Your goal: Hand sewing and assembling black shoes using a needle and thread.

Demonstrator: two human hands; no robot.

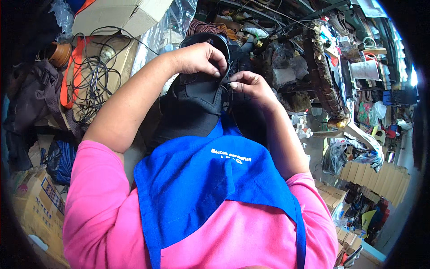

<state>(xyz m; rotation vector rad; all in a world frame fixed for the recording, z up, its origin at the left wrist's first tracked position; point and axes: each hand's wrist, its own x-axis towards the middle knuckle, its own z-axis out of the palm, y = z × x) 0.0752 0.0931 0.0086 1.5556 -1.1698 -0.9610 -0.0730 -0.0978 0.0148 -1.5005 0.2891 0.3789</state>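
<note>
Just beyond the bright blue cloth apron (201, 179), a black stitched piece with a curved rim (197, 96) sits close in, likely so both hands reach its edge. Left hand (201, 59) pinches that edge, presumably to steady it; right hand (251, 87) has thumb and forefinger just beside it, can't tell if gripping. Tangled thin black cord (94, 85) off left, well apart.

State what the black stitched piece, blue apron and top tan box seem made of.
Black stitched piece: matte leather or synthetic, judging by its smooth surface; unclear which.
Blue apron: likely woven cloth, matte, with soft folds.
Tan box: probably cardboard, dull, with stiff folded edges.
</note>
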